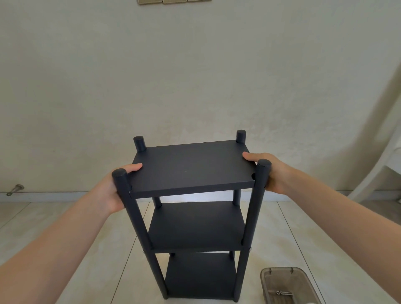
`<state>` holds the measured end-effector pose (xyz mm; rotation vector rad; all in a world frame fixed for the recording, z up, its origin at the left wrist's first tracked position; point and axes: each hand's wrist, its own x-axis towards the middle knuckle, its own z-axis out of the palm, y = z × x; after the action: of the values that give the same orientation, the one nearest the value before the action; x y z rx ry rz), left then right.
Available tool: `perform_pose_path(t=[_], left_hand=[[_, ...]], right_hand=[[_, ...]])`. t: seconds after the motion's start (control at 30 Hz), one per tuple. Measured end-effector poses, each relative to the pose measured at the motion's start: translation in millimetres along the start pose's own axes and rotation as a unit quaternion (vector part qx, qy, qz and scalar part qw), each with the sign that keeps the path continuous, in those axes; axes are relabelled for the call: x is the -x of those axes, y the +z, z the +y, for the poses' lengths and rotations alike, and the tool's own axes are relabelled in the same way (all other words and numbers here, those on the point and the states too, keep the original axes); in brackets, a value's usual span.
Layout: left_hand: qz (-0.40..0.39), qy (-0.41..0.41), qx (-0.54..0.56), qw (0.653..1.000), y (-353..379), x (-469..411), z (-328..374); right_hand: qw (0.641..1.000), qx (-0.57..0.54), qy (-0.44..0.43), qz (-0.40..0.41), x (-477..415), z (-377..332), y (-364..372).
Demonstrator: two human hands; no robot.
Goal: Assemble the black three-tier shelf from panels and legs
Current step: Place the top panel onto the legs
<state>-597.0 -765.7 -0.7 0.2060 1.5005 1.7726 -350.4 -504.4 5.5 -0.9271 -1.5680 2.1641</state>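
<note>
Smoky plastic tub [265, 286] sits nearest us, at 5 o'clock in view, on the tiled floor [293, 234]. It holds a small bolt [283, 293].

Just beside the tub, at its 9 o'clock, the shelf [195, 225] stands upright on the floor, centred in view. We count three black panels and four round legs [249, 227]. Bottom panel [199, 280] and top panel [191, 169] are level. The leg tops stand proud of the top panel at all four corners. A small metal fitting shows on each near leg at the middle tier.

Both our forearms reach in from the lower corners.
- Left hand [112, 191]: at 9 o'clock of the top panel, grasping its short edge. The thumb lies flat on the top face, just behind the near-left leg. The other fingers are hidden below.
- Right hand [275, 173]: at 3 o'clock of the same panel, grasping the opposite short edge. The thumb is on top, behind the near-right leg. The other fingers are hidden.

Beyond the shelf a pale plaster wall [195, 76] meets the floor. A metal doorstop [15, 189] sits low at 9 o'clock. A white frame [377, 173] stands at 3 o'clock; we cannot tell what it belongs to. Brass-toned plates [173, 1] are on the wall at 12 o'clock, cut by the view's edge.
</note>
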Motion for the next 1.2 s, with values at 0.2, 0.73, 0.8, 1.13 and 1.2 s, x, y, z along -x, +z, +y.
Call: perform_pose_path(t=[0.2,0.73,0.8,1.13,1.2], left_hand=[[0.025,0.004,0.015,1.000,1,0,0],[0.006,0.018,0.003,1.000,0,5,-1],[0.014,0.025,0.014,1.000,1,7,-2],[0.163,0.161,-0.024,0.973,3,21,-28],[0.177,0.171,-0.046,0.968,5,23,-35]], right_hand=[[1.000,-0.007,-0.003,0.013,-3,-2,1],[0.999,-0.024,-0.003,0.030,0,7,3],[0.999,-0.036,-0.013,0.036,1,8,5],[0.990,-0.083,-0.056,0.099,10,17,23],[0.987,-0.095,-0.059,0.112,13,21,29]])
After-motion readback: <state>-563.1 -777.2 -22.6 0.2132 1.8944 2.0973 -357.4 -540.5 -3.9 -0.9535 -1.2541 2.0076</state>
